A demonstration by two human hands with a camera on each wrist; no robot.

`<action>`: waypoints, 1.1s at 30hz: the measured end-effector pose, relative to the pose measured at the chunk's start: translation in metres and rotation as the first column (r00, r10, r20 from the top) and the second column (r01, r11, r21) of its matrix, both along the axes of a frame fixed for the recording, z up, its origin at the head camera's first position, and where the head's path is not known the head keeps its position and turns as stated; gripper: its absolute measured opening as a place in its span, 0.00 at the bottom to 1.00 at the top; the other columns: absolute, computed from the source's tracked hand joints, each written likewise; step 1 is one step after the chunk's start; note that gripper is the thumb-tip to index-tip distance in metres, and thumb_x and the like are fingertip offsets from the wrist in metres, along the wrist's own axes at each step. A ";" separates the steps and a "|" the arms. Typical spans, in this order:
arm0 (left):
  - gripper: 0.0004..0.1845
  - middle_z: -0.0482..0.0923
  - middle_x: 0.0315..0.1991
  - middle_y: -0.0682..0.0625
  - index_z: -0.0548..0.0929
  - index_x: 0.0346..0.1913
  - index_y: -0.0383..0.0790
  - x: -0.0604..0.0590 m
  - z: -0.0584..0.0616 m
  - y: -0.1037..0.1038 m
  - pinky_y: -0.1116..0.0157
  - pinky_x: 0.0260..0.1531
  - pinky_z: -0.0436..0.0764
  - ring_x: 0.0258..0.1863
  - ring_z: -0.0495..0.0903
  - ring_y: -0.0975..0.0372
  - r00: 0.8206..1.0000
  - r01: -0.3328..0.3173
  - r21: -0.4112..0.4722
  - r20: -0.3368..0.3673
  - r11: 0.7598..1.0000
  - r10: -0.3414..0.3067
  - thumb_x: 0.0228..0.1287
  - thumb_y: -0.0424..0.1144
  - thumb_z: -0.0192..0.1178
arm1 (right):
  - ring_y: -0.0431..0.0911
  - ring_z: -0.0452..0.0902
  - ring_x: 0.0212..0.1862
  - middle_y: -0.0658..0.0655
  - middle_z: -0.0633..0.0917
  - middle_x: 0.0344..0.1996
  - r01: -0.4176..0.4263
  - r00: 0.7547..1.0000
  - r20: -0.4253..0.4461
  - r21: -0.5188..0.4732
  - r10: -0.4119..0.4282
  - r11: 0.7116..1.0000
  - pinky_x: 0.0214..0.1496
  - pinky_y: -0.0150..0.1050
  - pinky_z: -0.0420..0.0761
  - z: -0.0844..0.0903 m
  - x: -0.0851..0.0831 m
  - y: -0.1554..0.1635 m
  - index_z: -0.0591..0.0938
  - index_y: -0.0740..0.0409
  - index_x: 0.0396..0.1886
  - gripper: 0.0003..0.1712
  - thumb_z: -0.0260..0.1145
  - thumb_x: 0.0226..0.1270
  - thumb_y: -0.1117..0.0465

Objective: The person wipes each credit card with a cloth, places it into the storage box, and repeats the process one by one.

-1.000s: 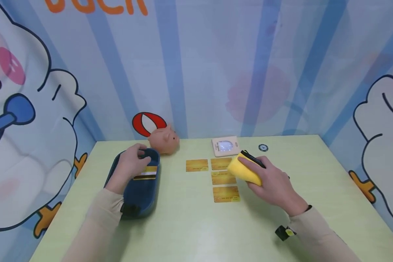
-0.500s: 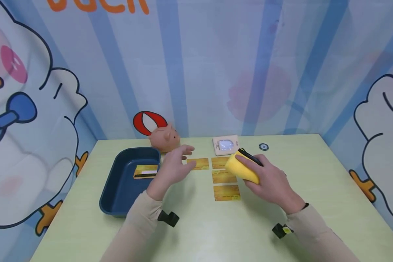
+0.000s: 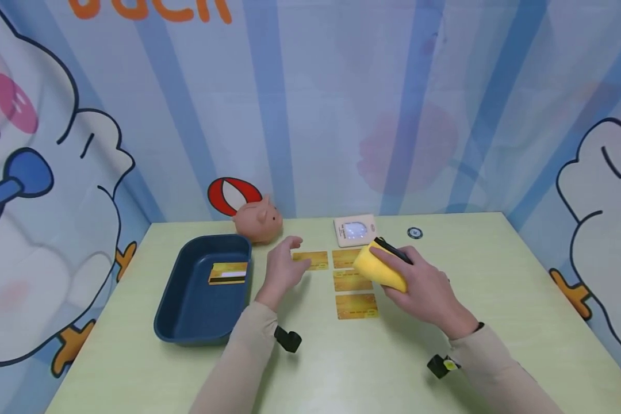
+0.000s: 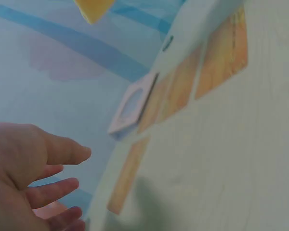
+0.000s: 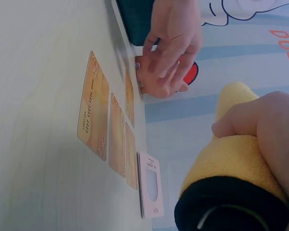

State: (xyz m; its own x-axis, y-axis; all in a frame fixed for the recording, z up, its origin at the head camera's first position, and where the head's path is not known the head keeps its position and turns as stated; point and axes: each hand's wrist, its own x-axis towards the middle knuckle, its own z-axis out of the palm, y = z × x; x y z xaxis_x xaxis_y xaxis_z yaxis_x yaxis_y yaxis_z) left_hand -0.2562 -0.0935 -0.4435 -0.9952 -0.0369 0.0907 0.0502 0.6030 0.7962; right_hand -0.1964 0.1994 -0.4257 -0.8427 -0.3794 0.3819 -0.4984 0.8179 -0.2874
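My left hand hovers with thumb and fingers apart over the edge of a single gold bank card; nothing is between its fingers. To the right of that card, three more gold bank cards form a column. My right hand grips a yellow plush pouch in the air, overlapping the column in the head view. Close up in the right wrist view, fingers wrap the fuzzy pouch, and its black-lined end faces the camera. Another gold bank card, stripe side up, lies in a blue tray.
Behind the tray sits a pink piggy bank. A pale pink box with an oval window lies at the back, and a small round dark chip to its right. A printed cloth backdrop rises behind the table.
My left hand has moved right, out of the tray, to the lone card on the table. The right hand and pouch have shifted slightly left.
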 end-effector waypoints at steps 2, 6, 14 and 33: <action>0.26 0.79 0.61 0.41 0.78 0.63 0.37 -0.004 -0.007 -0.002 0.49 0.65 0.72 0.64 0.73 0.45 1.000 -0.024 -0.024 -0.011 0.999 0.024 0.61 0.34 0.68 | 0.47 0.75 0.34 0.61 0.77 0.54 -0.002 1.000 -0.002 0.000 0.002 1.000 0.23 0.38 0.73 0.000 0.000 -0.001 0.68 0.28 0.74 0.42 0.70 0.61 0.55; 0.27 0.79 0.62 0.40 0.77 0.63 0.35 -0.010 -0.018 -0.005 0.48 0.69 0.65 0.64 0.74 0.47 0.999 -0.035 -0.077 -0.028 0.996 0.033 0.60 0.33 0.69 | 0.47 0.75 0.34 0.61 0.77 0.54 -0.005 1.000 -0.004 0.002 0.005 1.000 0.23 0.37 0.73 0.001 0.000 -0.001 0.68 0.29 0.74 0.41 0.70 0.61 0.55; 0.31 0.75 0.68 0.48 0.73 0.70 0.47 -0.014 -0.027 -0.005 0.40 0.62 0.69 0.67 0.65 0.38 0.998 -0.034 -0.124 0.044 0.992 0.040 0.63 0.33 0.64 | 0.48 0.77 0.37 0.61 0.77 0.54 -0.014 1.000 -0.010 0.007 0.014 1.000 0.24 0.38 0.75 -0.001 -0.003 -0.004 0.67 0.28 0.74 0.42 0.71 0.61 0.54; 0.31 0.80 0.56 0.46 0.76 0.66 0.47 -0.013 -0.038 -0.005 0.49 0.50 0.74 0.53 0.71 0.43 0.994 -0.079 -0.264 0.057 0.961 0.098 0.58 0.35 0.70 | 0.47 0.76 0.34 0.61 0.77 0.54 -0.015 1.000 -0.002 0.002 0.015 1.000 0.23 0.37 0.74 -0.003 -0.001 -0.006 0.68 0.28 0.74 0.42 0.71 0.61 0.55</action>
